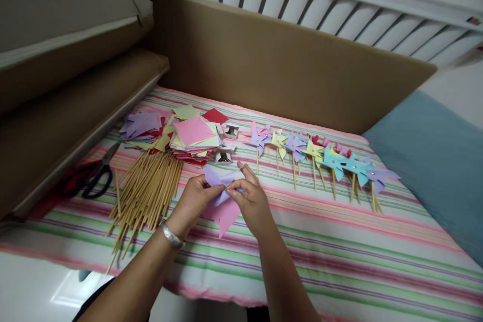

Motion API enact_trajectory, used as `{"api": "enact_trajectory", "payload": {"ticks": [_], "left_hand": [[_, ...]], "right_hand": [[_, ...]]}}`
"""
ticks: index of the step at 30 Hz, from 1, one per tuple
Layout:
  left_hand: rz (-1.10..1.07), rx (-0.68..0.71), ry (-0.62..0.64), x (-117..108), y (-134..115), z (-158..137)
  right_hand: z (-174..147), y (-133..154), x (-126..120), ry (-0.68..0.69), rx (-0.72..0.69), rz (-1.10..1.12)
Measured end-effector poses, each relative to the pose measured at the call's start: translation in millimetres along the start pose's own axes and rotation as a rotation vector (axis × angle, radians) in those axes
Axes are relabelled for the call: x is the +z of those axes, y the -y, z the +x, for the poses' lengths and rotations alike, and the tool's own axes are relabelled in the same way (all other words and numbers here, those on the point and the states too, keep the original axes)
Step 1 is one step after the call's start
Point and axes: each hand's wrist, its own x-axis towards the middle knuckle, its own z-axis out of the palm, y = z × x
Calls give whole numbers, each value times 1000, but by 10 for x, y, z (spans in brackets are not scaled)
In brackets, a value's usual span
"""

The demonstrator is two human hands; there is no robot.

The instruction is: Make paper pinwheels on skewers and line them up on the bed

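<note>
Between my two hands is a purple paper pinwheel (214, 177), its corners partly folded inward. My left hand (194, 198) grips its left side with the thumb near the centre. My right hand (249, 198) pinches at the middle with thumb and index finger, the other fingers raised; a small pin seems to be there, too small to be sure. Beneath lies a pink paper piece (222, 219) with cut edges. Just beyond my hands stand small open boxes (224, 155), the nearer one holding dark metal bits.
Bamboo sticks (151, 191) and black-handled scissors (98, 173) lie left. Behind are stacked coloured paper squares (194, 132) and cut paper pieces (141, 125). Finished pinwheels (294, 146) on sticks line the right side of the striped cloth (339, 241). A brown board (283, 65) stands at the back.
</note>
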Motion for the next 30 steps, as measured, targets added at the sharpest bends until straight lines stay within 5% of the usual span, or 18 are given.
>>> {"api": "enact_trajectory", "payload": {"ticks": [15,30], "left_hand": [[-59,-58,-26,28,42,-38],[-193,-143,3,45,66,-45]], "right_hand": [[23,-57,69,-54,44,197],[25,-118,85,-36,265,408]]}}
